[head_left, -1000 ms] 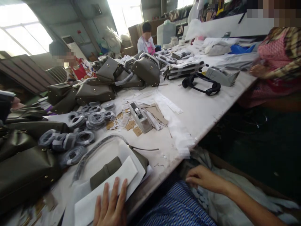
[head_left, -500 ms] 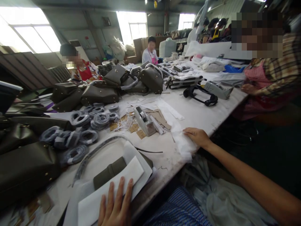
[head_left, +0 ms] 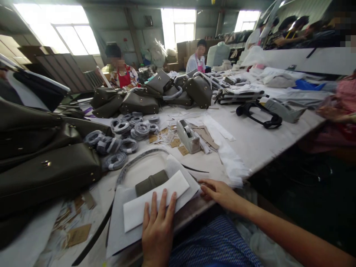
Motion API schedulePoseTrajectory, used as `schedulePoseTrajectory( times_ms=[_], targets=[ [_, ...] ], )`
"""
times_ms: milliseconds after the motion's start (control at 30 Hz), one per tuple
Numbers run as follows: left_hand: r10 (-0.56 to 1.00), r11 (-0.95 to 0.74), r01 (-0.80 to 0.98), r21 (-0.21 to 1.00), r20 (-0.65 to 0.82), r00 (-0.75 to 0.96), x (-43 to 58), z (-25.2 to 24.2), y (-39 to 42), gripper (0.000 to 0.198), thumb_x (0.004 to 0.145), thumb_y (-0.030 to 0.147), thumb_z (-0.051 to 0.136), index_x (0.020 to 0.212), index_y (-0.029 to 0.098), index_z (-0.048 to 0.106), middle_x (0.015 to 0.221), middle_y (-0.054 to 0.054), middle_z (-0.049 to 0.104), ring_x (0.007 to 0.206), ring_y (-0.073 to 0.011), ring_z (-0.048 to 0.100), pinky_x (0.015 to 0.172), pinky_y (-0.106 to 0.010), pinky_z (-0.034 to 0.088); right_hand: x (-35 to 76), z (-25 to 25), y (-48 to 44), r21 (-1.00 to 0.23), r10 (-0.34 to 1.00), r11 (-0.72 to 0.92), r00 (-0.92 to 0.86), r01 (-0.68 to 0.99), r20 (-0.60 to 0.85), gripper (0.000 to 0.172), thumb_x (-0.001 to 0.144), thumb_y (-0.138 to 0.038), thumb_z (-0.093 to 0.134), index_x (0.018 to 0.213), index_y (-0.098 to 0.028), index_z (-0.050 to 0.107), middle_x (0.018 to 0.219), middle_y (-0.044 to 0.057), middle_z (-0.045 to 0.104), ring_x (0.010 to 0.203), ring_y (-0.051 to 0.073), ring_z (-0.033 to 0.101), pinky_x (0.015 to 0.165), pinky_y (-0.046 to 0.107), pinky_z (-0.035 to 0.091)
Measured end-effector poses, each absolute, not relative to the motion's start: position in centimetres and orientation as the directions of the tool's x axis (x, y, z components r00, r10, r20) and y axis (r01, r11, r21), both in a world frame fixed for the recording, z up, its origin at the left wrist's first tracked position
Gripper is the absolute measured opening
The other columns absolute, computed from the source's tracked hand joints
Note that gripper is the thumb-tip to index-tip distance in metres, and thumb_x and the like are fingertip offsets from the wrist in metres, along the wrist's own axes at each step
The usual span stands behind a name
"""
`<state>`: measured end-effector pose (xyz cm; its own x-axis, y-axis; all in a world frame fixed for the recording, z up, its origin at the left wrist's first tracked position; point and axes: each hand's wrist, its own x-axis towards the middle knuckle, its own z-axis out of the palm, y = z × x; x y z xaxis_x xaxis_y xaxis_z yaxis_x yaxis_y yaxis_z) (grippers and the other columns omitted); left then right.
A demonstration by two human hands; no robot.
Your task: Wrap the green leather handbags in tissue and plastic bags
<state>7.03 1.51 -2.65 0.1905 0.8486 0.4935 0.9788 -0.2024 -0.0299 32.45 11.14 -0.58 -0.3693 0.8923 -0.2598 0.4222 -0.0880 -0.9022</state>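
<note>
My left hand (head_left: 158, 222) lies flat, fingers spread, on a folded white sheet (head_left: 156, 202). Under that sheet, a larger thin white sheet (head_left: 119, 222) covers most of an olive-green handbag lying at the table's front edge. The bag's green strap tab (head_left: 151, 183) shows above the folded sheet, and its wrapped handle (head_left: 125, 167) arches behind. My right hand (head_left: 219, 193) is at the right corner of the covering sheet, thumb and fingers curled together; what they hold, if anything, is hidden. A dark strap (head_left: 194, 169) sticks out behind the sheet.
Olive handbags (head_left: 50, 170) are piled at left, more (head_left: 167, 91) farther back. Wrapped strap coils (head_left: 122, 141), a grey tape dispenser (head_left: 189, 137), brown tags (head_left: 175, 142) and white tissue strips (head_left: 230, 163) lie on the table (head_left: 261, 148). A black headset-like frame (head_left: 258, 115) lies beyond. Co-workers (head_left: 345, 100) are around the table.
My right hand has left the white tissue strips and come left to the covering sheet's right corner. My left hand stays flat on the folded sheet. The view has turned left.
</note>
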Motion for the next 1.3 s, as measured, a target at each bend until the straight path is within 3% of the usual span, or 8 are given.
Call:
schedulePoseTrajectory(
  times_ms=[333, 667, 800, 900, 967, 1067, 1133, 1300],
  targets=[
    [0.835, -0.181, 0.983, -0.010, 0.526, 0.159, 6.7, -3.0, 1.4, 0.056, 0.097, 0.013, 0.039, 0.149, 0.033, 0.038, 0.154, 0.001, 0.041, 0.144, -0.0311, 0.034, 0.121, -0.051, 0.025, 28.5, 3.1, 10.2, -0.886, 0.755, -0.464, -0.529, -0.014, -0.387, 0.046, 0.089, -0.059, 0.062, 0.110, -0.019, 0.071, 0.115, 0.006, 0.071, 0.113, 0.025, 0.061, 0.106, 0.041, 0.042],
    [0.833, -0.190, 0.981, 0.039, 0.536, 0.140, 6.6, -3.1, 1.0, 0.069, 0.093, 0.041, 0.058, 0.154, 0.023, 0.029, 0.157, -0.011, 0.035, 0.147, -0.0363, 0.026, 0.119, -0.058, 0.024, 25.9, 3.9, 9.8, -0.821, 0.822, -0.532, -0.360, -0.207, -0.442, 0.024, 0.081, -0.032, 0.074, 0.095, -0.016, 0.063, 0.098, 0.007, 0.071, 0.087, 0.018, 0.069, 0.078, 0.030, 0.060],
    [0.765, -0.164, 0.986, -0.036, 0.627, 0.151, 6.3, -3.5, 1.3, 0.064, 0.096, 0.025, 0.054, 0.154, 0.024, 0.027, 0.154, -0.011, 0.041, 0.146, -0.0315, 0.029, 0.120, -0.051, 0.025, 25.3, 5.0, 9.0, -0.845, 0.838, -0.503, -0.344, -0.183, -0.424, 0.032, 0.080, -0.038, 0.076, 0.099, -0.017, 0.061, 0.101, 0.006, 0.069, 0.083, 0.016, 0.069, 0.070, 0.027, 0.061],
    [0.753, -0.187, 0.980, -0.063, 0.632, 0.184, 5.6, -3.6, 1.4, 0.064, 0.097, 0.019, 0.053, 0.154, 0.024, 0.027, 0.153, -0.010, 0.042, 0.145, -0.0310, 0.031, 0.120, -0.047, 0.027, 26.8, 4.7, 9.3, -0.934, 0.853, -0.356, -0.420, -0.037, -0.309, 0.043, 0.084, -0.050, 0.071, 0.110, -0.018, 0.060, 0.101, 0.007, 0.070, 0.089, 0.020, 0.070, 0.072, 0.032, 0.062],
    [0.749, -0.206, 0.977, -0.053, 0.634, 0.193, 5.2, -3.3, 1.4, 0.063, 0.097, 0.018, 0.052, 0.154, 0.024, 0.027, 0.153, -0.008, 0.043, 0.145, -0.0300, 0.032, 0.120, -0.045, 0.029, 29.5, 4.0, 10.6, -0.973, 0.826, -0.045, -0.539, 0.227, -0.164, 0.041, 0.089, -0.054, 0.063, 0.111, -0.019, 0.065, 0.092, 0.005, 0.073, 0.086, 0.022, 0.071, 0.075, 0.034, 0.061],
    [0.731, -0.221, 0.975, -0.034, 0.656, 0.188, 4.6, -2.9, 1.4, 0.063, 0.097, 0.017, 0.052, 0.154, 0.025, 0.028, 0.151, -0.006, 0.045, 0.144, -0.0276, 0.035, 0.121, -0.042, 0.028, 35.8, 2.3, 14.5, -0.621, 0.848, 0.461, -0.522, 0.634, 0.095, 0.029, 0.094, -0.047, 0.055, 0.103, -0.026, 0.073, 0.095, 0.004, 0.076, 0.094, 0.023, 0.072, 0.089, 0.036, 0.055],
    [0.723, -0.222, 0.975, -0.013, 0.669, 0.173, 4.4, -2.7, 1.4, 0.063, 0.096, 0.018, 0.053, 0.154, 0.025, 0.028, 0.151, -0.006, 0.046, 0.144, -0.0264, 0.035, 0.121, -0.041, 0.027, 40.2, 1.0, 17.6, -0.433, 0.903, 0.427, -0.352, 0.794, 0.246, 0.032, 0.096, -0.039, 0.049, 0.117, -0.024, 0.069, 0.122, 0.007, 0.070, 0.115, 0.025, 0.064, 0.102, 0.040, 0.049],
    [0.696, -0.222, 0.975, 0.014, 0.702, 0.149, 4.1, -2.9, 1.9, 0.065, 0.095, 0.019, 0.053, 0.154, 0.026, 0.027, 0.151, -0.005, 0.045, 0.144, -0.0238, 0.035, 0.122, -0.039, 0.025, 47.5, -2.1, 22.8, -0.364, 0.935, 0.289, -0.179, 0.885, 0.307, 0.037, 0.093, -0.031, 0.048, 0.120, -0.016, 0.068, 0.131, 0.016, 0.063, 0.127, 0.031, 0.055, 0.107, 0.053, 0.043]
  ],
)
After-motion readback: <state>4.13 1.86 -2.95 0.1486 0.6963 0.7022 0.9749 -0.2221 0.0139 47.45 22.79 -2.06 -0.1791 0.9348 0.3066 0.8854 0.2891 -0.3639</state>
